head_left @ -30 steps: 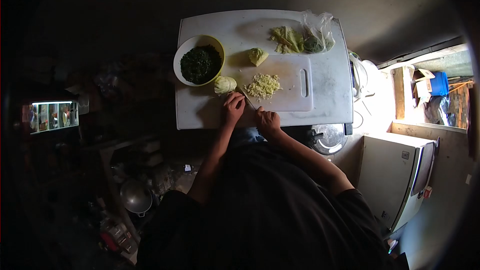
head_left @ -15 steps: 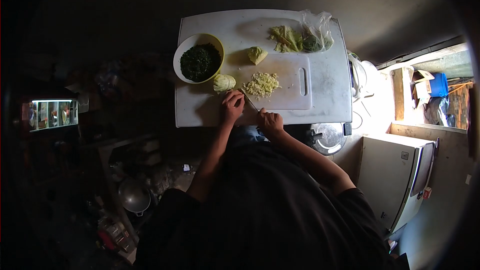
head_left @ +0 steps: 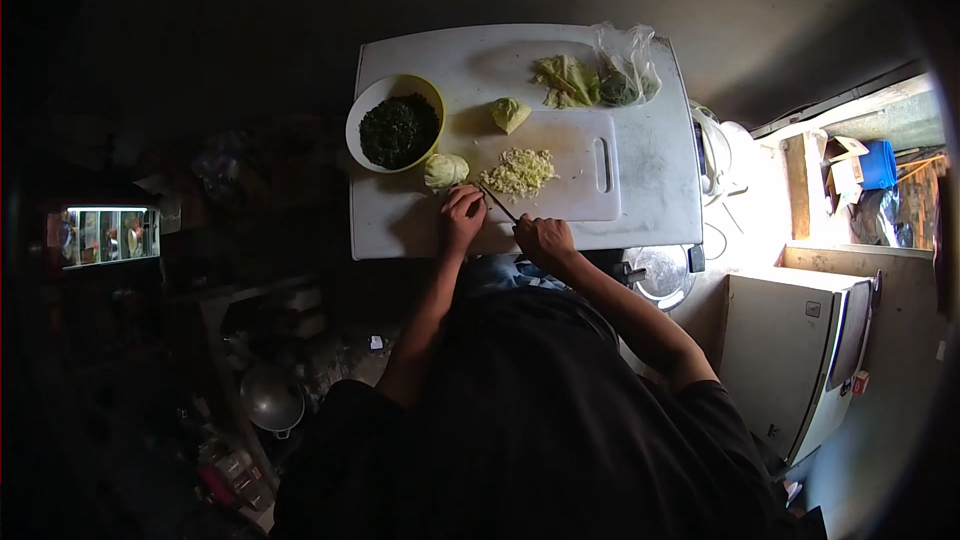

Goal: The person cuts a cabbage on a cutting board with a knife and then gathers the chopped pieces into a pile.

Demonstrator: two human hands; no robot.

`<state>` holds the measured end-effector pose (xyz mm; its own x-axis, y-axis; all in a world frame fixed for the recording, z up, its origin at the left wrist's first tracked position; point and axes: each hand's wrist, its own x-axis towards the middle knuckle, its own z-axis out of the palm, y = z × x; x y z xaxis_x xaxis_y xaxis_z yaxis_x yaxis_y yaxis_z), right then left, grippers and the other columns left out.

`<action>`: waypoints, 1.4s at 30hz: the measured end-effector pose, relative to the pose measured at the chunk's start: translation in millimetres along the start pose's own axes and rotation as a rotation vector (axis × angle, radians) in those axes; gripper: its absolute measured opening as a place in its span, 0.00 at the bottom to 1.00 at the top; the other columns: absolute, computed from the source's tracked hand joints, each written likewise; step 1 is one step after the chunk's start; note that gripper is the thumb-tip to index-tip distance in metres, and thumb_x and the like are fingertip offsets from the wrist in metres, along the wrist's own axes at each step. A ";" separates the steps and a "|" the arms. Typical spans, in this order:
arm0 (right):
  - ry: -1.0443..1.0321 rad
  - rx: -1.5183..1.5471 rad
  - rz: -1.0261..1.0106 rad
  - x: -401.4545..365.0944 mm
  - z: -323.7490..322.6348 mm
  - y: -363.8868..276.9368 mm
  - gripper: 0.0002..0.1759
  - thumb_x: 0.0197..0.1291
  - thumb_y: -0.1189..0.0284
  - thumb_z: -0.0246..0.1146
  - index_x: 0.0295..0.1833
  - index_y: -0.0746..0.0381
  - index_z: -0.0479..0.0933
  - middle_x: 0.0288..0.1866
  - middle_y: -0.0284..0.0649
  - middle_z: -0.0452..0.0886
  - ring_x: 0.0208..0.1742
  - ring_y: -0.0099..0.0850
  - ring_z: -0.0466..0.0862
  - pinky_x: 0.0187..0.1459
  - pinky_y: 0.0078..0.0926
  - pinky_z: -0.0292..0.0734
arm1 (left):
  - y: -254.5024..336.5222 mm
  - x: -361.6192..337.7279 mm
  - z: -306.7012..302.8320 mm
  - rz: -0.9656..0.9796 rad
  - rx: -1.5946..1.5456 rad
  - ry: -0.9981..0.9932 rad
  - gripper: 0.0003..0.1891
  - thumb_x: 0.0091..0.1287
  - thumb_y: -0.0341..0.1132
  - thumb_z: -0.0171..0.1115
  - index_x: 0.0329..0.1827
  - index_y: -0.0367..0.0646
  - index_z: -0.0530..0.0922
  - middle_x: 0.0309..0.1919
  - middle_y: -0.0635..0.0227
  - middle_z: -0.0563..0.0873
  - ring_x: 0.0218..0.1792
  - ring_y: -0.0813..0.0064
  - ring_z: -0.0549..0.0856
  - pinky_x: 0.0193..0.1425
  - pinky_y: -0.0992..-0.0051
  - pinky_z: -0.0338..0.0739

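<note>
My right hand [head_left: 545, 240] is wrapped round the handle of a knife [head_left: 499, 203], its blade slanting up and left over the near part of the white cutting board [head_left: 580, 202]. At the blade's tip my left hand [head_left: 463, 213] is closed with fingers curled; whatever lies under them is hidden. Just beyond that hand sits a pale green piece of cabbage [head_left: 446, 171]. Finely chopped cabbage [head_left: 519, 173] lies heaped on the board. Another cabbage chunk [head_left: 510, 115] rests by the board's far edge.
A bowl [head_left: 435, 90] of dark chopped greens stands at the table's [head_left: 650, 190] far left. Loose cabbage leaves [head_left: 566, 82] and a clear plastic bag [head_left: 628, 55] lie at the back right. To the right are a round metal lid [head_left: 663, 277] and a white fridge [head_left: 775, 350].
The view has shifted slightly. Both hands stay in nearly the same place, with the knife still in my right hand. The chopped heap looks much the same.
</note>
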<state>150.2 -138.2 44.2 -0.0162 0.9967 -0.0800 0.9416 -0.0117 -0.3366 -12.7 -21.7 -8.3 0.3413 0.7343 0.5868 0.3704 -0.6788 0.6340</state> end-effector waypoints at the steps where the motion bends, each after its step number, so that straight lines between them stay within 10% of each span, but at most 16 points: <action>1: 0.004 0.003 -0.013 -1.2 1.5 0.8 0.12 0.64 0.64 0.57 0.35 0.63 0.73 0.25 0.45 0.83 0.28 0.43 0.87 0.31 0.43 0.80 | 0.2 -0.1 -0.1 0.011 0.006 0.007 0.08 0.53 0.21 0.69 0.36 0.38 0.82 0.36 0.61 0.85 0.43 0.58 0.86 0.56 0.61 0.82; 42: 0.072 -0.103 -0.030 -5.6 10.2 4.8 0.09 0.63 0.67 0.57 0.38 0.63 0.74 0.25 0.42 0.84 0.27 0.39 0.87 0.27 0.39 0.78 | 7.3 4.7 -2.1 -0.026 0.037 -0.022 0.07 0.56 0.23 0.68 0.37 0.39 0.81 0.37 0.63 0.84 0.41 0.58 0.85 0.45 0.64 0.81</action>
<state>151.4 -144.7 33.4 -0.0245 0.9997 -0.0027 0.9706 0.0232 -0.2398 -10.1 -23.2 0.1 0.3503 0.7516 0.5589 0.4111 -0.6595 0.6294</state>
